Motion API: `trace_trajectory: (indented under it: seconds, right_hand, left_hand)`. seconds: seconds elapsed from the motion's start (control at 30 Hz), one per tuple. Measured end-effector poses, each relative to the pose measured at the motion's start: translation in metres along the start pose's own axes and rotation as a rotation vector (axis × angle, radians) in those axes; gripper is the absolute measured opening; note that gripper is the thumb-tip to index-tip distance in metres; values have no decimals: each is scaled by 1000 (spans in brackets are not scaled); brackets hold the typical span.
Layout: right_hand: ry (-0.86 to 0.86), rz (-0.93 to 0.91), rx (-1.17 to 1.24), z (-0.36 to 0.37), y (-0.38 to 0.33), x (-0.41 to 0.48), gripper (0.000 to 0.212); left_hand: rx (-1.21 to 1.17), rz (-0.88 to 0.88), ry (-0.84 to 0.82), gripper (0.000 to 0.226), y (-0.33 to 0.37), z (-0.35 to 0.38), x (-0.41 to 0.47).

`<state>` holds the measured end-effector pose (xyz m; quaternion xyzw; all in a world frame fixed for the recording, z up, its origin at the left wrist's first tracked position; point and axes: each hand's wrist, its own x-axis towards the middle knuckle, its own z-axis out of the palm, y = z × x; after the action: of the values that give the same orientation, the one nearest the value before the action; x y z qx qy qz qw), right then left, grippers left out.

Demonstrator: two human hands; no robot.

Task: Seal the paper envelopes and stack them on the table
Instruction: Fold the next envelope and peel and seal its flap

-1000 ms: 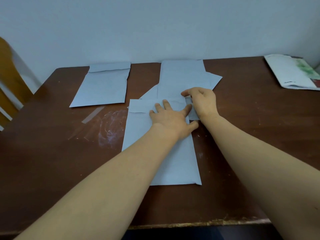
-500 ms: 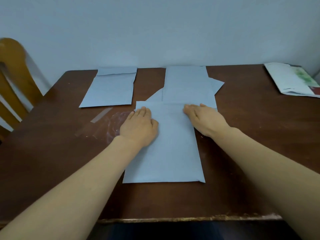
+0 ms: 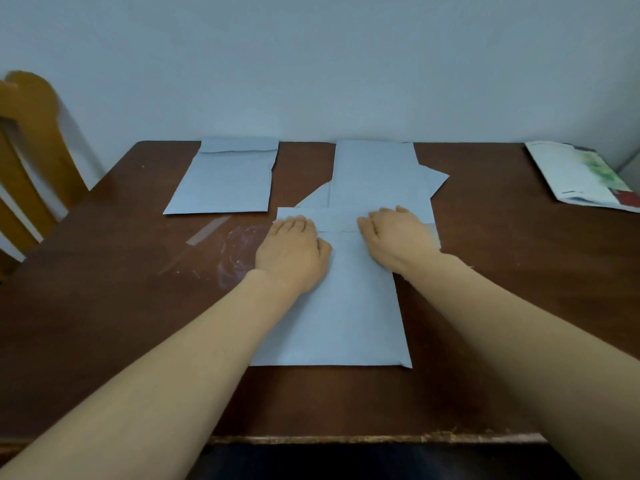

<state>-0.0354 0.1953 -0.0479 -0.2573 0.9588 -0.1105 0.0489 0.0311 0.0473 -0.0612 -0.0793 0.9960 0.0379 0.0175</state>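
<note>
A pale blue paper envelope [image 3: 349, 306] lies flat on the brown table [image 3: 121, 306] in front of me, its flap folded down at the far end. My left hand [image 3: 294, 251] presses palm-down on the flap's left part. My right hand [image 3: 398, 237] presses palm-down on its right part. Both hands lie flat with fingers together, gripping nothing. Behind it lie several overlapping envelopes [image 3: 377, 178]. One sealed envelope [image 3: 225, 181] rests alone at the back left.
A strip of clear tape [image 3: 207, 230] and white smears [image 3: 235, 251] mark the table left of my hands. A printed paper packet [image 3: 581, 174] sits at the back right. A wooden chair [image 3: 31, 150] stands at the left. A wall borders the table's far edge.
My left hand has slid from the flap's middle to its left side. My right hand has flattened onto the right side. The view has shifted slightly.
</note>
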Motion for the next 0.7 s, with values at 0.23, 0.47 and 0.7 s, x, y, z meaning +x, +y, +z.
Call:
trace_trajectory:
  seconds: [0.23, 0.47, 0.7]
  right_hand:
    - [-55, -89, -85, 8, 11, -5, 43]
    - [127, 176, -208, -9, 1, -42, 44]
    - [-106, 326, 443, -9, -24, -66, 33]
  left_hand:
    - [-43, -90, -67, 56, -19, -1, -13]
    - [-96, -191, -102, 68, -9, -3, -54]
    - [-204, -208, -74, 69, -8, 10, -67]
